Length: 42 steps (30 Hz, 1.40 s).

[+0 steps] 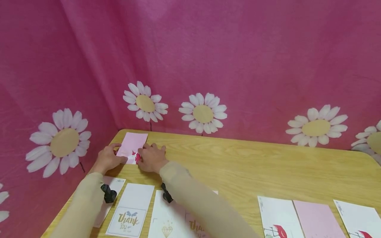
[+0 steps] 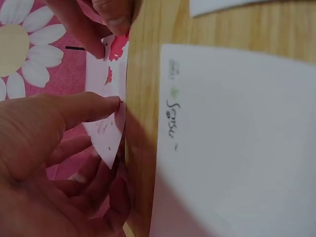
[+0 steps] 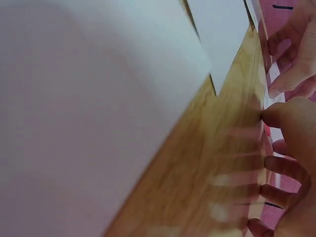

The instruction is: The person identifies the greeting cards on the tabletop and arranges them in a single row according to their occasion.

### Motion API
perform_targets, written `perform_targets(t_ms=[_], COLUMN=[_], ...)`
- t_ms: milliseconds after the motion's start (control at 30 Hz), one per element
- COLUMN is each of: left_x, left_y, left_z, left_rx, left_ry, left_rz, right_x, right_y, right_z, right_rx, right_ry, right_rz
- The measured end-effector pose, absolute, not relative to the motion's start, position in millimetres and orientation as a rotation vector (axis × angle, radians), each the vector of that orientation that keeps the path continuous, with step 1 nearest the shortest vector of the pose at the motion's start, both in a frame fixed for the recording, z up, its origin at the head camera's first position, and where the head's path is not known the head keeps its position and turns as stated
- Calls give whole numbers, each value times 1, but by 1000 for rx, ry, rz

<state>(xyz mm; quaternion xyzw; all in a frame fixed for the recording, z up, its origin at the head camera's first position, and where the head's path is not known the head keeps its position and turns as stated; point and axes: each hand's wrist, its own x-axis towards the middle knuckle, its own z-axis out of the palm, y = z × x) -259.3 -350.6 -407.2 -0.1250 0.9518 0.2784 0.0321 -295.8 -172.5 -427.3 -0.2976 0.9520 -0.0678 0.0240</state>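
A pale pink card point(image 1: 133, 142) with a red print near its lower edge lies at the table's far left corner, between both hands. My left hand point(image 1: 109, 159) grips its left side. In the left wrist view, the left thumb lies on the card's face point(image 2: 101, 129) near the close edge, with the other fingers curled around the corner. My right hand point(image 1: 152, 158) holds the card's lower right side by thumb and finger, beside the red print. The right wrist view shows the right hand's other fingertips point(image 3: 269, 192) spread along the table, the card largely hidden behind them.
Nearer on the wooden table point(image 1: 238, 165) lies a row of cards, including a white "Thank You" card point(image 1: 131, 195) and a diamond card point(image 1: 160, 215), partly under the right forearm. Flamingo cards point(image 1: 279, 211) and a pink card point(image 1: 317, 215) lie right. A pink daisy-print curtain point(image 1: 238, 66) borders the table.
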Motion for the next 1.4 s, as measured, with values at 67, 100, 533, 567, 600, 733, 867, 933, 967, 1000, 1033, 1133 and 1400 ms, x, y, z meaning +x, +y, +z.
perform_targets(t_ms=[67,100,533,567,600,733,867,933,967,1000,1033,1133,1400], left_x=[-260,-260,-257,-256,-256,-254,-252,-251,-250,-250,-250,-246,-223], left_y=[-350,-351,-349,-349,-349,-350,-350,-349,-347,-346,-343,-336,-317], left_z=[-407,-406,-410,-410,-410,-407,-402,-399,-398,-397,-396,-394,-395], left_rx=[-387,-384,-384,-385,-385,-396,-417,-389,-348,-296,-242,-80,115], left_ry=[2915,2913,2873,2873,2873,2878,2880,2917,2944,2977,3007,3097,3270], left_rz=[825,804,782,785,789,793,807,816,820,830,841,830,563], right_x=[-295,-295,-300,-301,-302,-308,-313,-315,-316,-316,-316,-315,-305], right_y=[-173,-173,-161,-158,-155,-138,-115,-103,-97,-90,-84,-67,-24], right_z=[-428,-427,-428,-428,-426,-424,-418,-413,-410,-407,-405,-399,-391], right_rx=[-910,-912,-895,-900,-900,-913,-1011,-1057,-1071,-1078,-1076,-1080,-1092], right_ry=[2953,2954,2857,2842,2826,2778,2737,2731,2733,2738,2752,2794,2909], right_rz=[-200,-194,-339,-369,-403,-528,-610,-632,-635,-630,-618,-562,-430])
